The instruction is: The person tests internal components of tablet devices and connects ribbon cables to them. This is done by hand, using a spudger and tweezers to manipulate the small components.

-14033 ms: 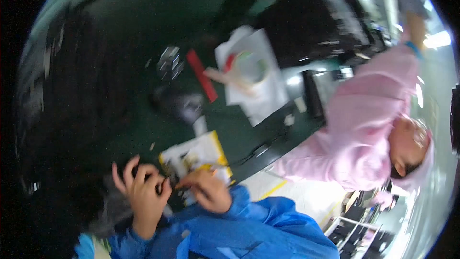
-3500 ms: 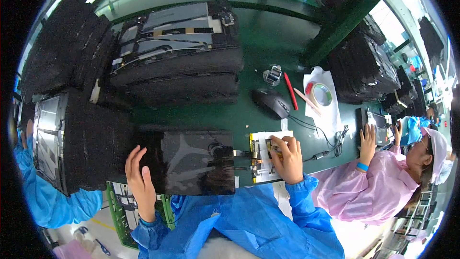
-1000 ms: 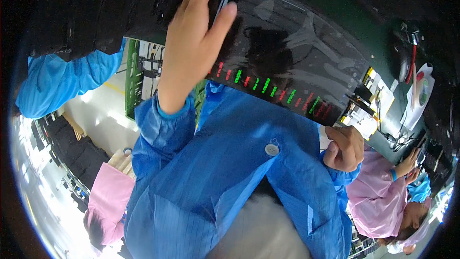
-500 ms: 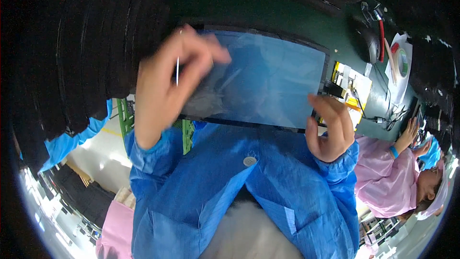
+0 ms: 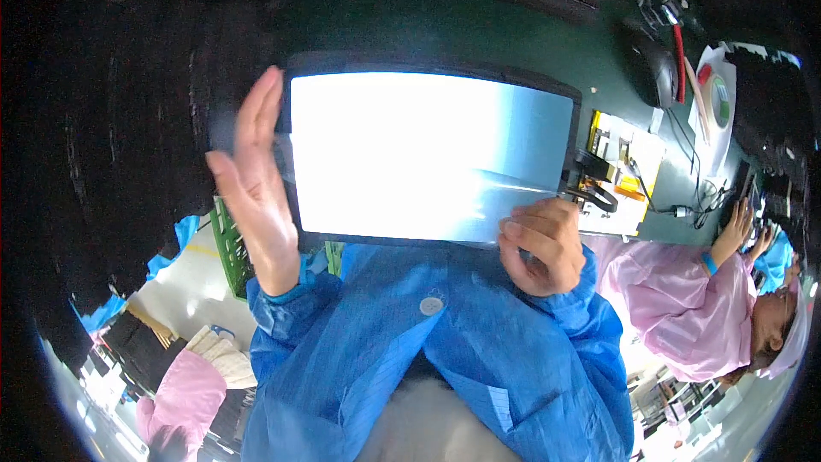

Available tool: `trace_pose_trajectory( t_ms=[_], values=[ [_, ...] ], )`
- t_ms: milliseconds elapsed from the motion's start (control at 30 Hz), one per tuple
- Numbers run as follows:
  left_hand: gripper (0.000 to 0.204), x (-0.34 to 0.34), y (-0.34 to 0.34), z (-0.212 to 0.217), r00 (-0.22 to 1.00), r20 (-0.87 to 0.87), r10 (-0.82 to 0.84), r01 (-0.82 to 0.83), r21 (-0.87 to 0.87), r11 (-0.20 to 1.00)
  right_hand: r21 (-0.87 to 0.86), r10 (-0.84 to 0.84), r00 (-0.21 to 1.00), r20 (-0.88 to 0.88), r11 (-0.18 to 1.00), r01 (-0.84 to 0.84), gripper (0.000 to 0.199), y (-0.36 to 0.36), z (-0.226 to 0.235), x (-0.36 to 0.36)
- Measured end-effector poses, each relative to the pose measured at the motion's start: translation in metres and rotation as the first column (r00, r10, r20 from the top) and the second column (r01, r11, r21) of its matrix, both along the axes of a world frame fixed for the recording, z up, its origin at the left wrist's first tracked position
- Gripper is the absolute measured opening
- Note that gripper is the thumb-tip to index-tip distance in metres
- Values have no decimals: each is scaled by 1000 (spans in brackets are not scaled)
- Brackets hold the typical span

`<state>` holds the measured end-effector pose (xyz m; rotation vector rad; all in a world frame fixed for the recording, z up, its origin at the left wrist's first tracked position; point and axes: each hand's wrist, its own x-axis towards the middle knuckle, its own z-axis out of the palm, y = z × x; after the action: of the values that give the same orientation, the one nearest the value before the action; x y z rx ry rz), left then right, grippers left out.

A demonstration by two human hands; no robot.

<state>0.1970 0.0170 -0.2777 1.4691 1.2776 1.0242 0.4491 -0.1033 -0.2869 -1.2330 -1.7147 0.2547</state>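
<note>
A flat rectangular screen panel [image 5: 385, 154] with a dark frame lies in front of me, most of its face glaring white and its right end blue-grey. At its lower right edge my right hand [image 5: 546, 244] is closed, thumb and fingers pinching what looks like a clear film [image 5: 505, 188] whose edge slants across the panel. Beside the panel's left edge, my left hand [image 5: 261, 180] is upright with fingers stretched and thumb apart, holding nothing I can see. A translucent strip shows between that hand and the panel.
Right of the panel, a black clip-like part [image 5: 594, 180] rests by a white-and-yellow board [image 5: 633, 162]. Beyond are a black mouse [image 5: 657, 73], cables and a tape roll [image 5: 720, 101]. A co-worker in pink [image 5: 676, 308] sits at right. A green crate [image 5: 229, 244] stands lower left.
The panel face has gone from dim blue to mostly bright white. My left hand has moved left off the panel and opened. My right hand has shifted left and closed at the lower edge.
</note>
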Motion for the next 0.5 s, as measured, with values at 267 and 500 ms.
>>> trace_pose_trajectory(
  t_ms=[267,500],
  values=[
    [82,-3,6,6,898,435,-65,75,-5,997,44,-18,1000,-26,999,20,30,-1,3,-2],
    [70,-7,15,-12,935,347,-73,44,89,995,-193,156,948,-277,958,-213,31,-5,39,-2]
  ],
)
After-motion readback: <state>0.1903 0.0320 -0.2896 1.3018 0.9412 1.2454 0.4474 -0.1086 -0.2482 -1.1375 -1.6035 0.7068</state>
